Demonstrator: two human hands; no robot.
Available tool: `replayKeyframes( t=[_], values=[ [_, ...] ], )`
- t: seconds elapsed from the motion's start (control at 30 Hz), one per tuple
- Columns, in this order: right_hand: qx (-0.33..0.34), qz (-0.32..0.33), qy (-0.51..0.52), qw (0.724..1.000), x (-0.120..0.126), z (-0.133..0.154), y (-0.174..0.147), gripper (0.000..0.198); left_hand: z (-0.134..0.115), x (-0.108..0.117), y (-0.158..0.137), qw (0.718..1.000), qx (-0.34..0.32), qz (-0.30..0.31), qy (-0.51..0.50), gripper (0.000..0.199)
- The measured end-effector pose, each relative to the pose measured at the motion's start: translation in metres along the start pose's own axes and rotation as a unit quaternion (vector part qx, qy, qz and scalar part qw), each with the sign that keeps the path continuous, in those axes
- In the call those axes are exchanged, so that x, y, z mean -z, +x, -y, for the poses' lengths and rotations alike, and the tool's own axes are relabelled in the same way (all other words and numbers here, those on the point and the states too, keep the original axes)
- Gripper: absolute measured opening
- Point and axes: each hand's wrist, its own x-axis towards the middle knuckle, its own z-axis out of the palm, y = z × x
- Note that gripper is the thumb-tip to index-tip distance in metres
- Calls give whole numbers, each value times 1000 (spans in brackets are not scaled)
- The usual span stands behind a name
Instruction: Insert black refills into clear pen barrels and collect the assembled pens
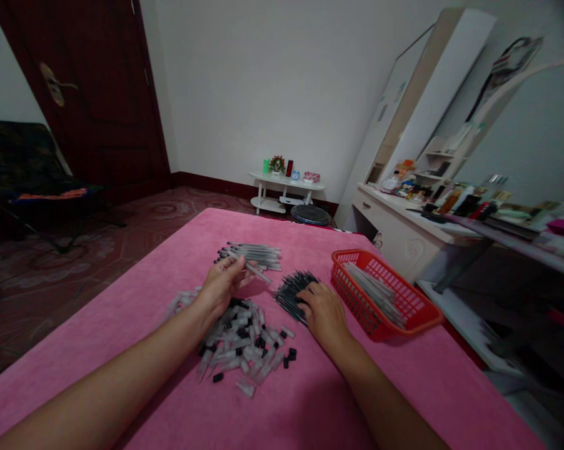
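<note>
My left hand [226, 275] is closed around a clear pen barrel [257, 273], its tip pointing right toward the refills. My right hand [323, 307] rests on the heap of dark pen refills [289, 294], fingers bent down and pinching at a refill; the fingertips are partly hidden. Behind my left hand lies a row of pens with black ends [263, 249]. Below it spreads a loose pile of clear pen caps [249, 356] mixed with small black plugs [289, 358].
A red plastic basket [364, 325] holding clear pen barrels [376, 290] stands right of my right hand. Everything lies on a pink cloth-covered table [179, 412]. A white dresser [399, 228] with bottles stands beyond on the right; a low white stand [286, 181] is by the wall.
</note>
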Motion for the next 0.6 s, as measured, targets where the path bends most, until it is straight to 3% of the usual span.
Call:
replayKeyframes(
  t=[0.2, 0.4, 0.5, 0.6],
  values=[
    [-2, -38, 16, 999, 4, 12, -2, 12, -1, -1, -2, 1000, -5, -7, -2, 13],
    [63, -74, 223, 970, 15, 47, -11, 18, -2, -3, -5, 1000, -4, -1, -6, 13],
    [49, -123, 230, 964, 22, 56, -13, 26, 4, -6, -11, 999, -1, 37, 7, 18],
    [18, -120, 193, 974, 27, 56, -14, 31, 10, -16, -24, 994, 14, 105, 26, 24]
  ],
)
